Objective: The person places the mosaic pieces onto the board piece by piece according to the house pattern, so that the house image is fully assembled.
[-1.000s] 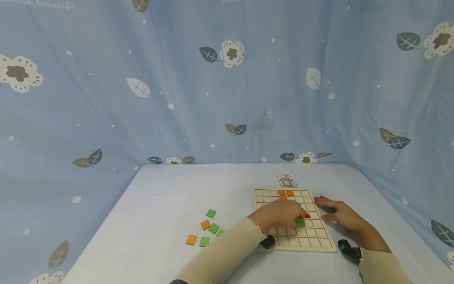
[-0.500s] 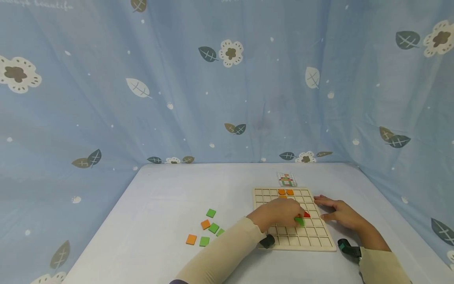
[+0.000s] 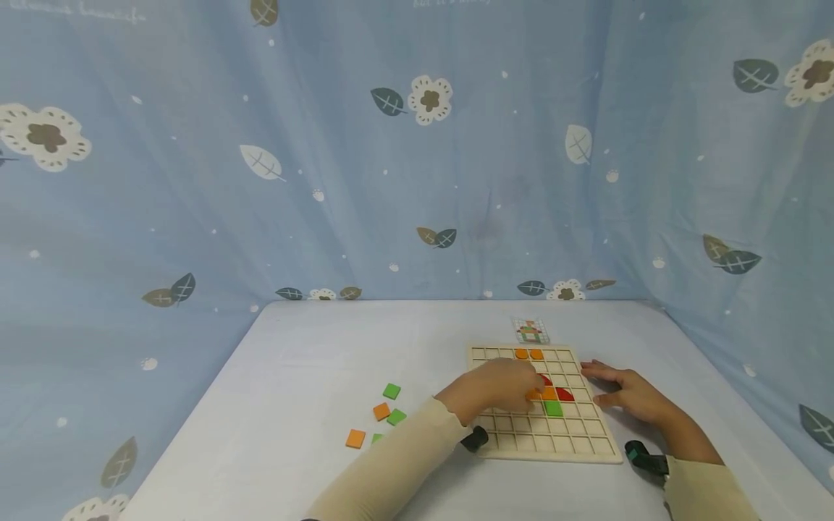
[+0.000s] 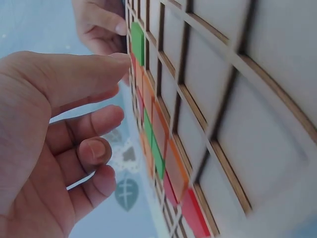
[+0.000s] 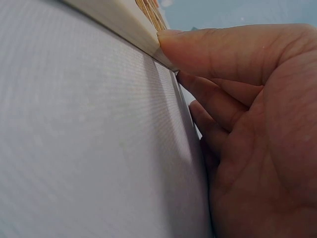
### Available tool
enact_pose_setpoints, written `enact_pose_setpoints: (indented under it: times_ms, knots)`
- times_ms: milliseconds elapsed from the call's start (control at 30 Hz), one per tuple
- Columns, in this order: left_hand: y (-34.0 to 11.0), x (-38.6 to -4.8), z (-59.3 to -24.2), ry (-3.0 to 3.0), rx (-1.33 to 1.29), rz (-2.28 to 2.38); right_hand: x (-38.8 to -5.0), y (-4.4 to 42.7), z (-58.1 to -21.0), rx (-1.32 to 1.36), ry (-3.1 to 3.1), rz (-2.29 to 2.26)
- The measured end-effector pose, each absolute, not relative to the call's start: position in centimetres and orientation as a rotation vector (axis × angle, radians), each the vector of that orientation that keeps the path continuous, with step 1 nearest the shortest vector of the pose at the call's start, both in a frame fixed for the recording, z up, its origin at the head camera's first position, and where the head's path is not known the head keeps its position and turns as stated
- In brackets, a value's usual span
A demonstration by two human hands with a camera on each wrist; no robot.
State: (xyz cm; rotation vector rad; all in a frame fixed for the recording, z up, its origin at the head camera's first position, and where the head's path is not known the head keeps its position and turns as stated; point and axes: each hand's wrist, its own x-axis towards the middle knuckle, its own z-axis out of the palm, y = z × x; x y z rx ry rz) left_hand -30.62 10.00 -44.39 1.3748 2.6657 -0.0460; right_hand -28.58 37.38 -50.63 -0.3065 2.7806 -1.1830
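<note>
A pale wooden grid board (image 3: 521, 443) lies on the table with coloured pieces in its cells. My left hand (image 3: 502, 383) hovers over its middle, covering some cells. In the left wrist view the thumb and loosely bent fingers (image 4: 106, 121) stand beside the pieces with nothing between them. A green square tile (image 3: 553, 409) sits in a cell below an orange tile (image 3: 550, 393), with a red piece (image 3: 565, 394) to the upper right. At the board's right edge rests my right hand (image 3: 630, 394), its thumb (image 5: 198, 49) touching the rim and its fingers extended.
Loose green (image 3: 392, 391) and orange tiles (image 3: 355, 438) lie left of the board, some partly hidden by the left sleeve (image 3: 391, 463). A picture card (image 3: 531, 331) lies behind the board. A blue patterned curtain (image 3: 352, 181) surrounds the white table (image 3: 313, 362).
My left hand has let go of the green tile and moved slightly left, uncovering orange and red pieces. The right hand stays at the board's edge.
</note>
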Motion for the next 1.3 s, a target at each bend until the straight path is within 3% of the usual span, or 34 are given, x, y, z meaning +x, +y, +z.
enact_pose_setpoints:
  times_ms: [633,1300]
  knots:
    - [3.6,-30.0,-44.3,2.740,1.384,-0.035,-28.5,37.8,-50.5,-0.324,2.758,-1.187]
    - [11.5,-30.1,-45.9,2.612,1.464,-0.098,-28.9,38.0,-50.9,-0.346,2.761,-1.203]
